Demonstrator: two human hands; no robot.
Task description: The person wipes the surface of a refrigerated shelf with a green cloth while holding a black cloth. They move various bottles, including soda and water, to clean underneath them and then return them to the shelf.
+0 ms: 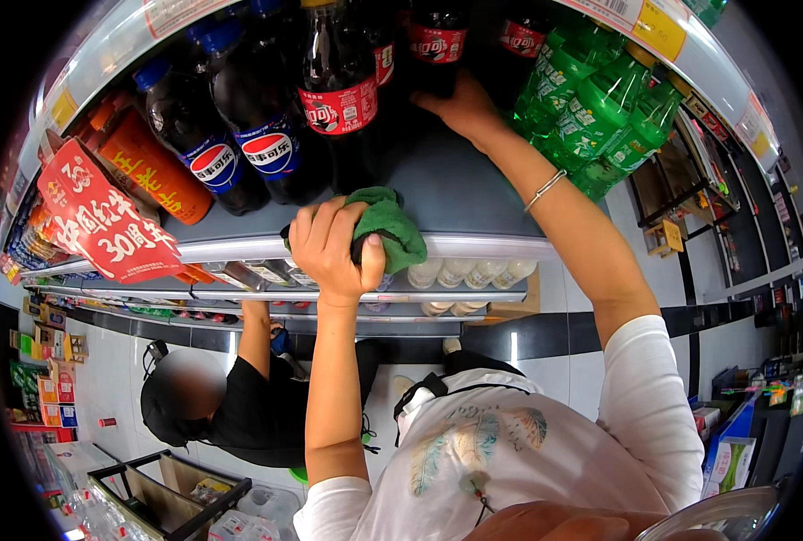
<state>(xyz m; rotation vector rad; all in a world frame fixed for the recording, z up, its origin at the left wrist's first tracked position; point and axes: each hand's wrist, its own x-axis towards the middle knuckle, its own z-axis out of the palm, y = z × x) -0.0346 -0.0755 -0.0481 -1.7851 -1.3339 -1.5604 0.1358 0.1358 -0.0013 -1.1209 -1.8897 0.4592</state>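
My left hand (333,247) is closed around a folded green cloth (391,226) at the front edge of the grey shelf (442,182). Right behind it stands a cola bottle (340,101) with a red label and dark contents. Deep in the shelf, my right hand (465,111) is beside the base of another red-labelled cola bottle (436,44), thumb pointing left. Its fingertips are lost in shadow, so whether it grips that bottle is unclear. Green soda bottles (590,115) stand close to my right forearm.
Pepsi bottles (266,149) and orange cans (154,166) fill the shelf's left side. A red promotional card (107,213) juts from the edge. White-capped bottles (469,272) sit one shelf lower. To my left, a person in black (259,412) crouches, one arm at the lower shelves.
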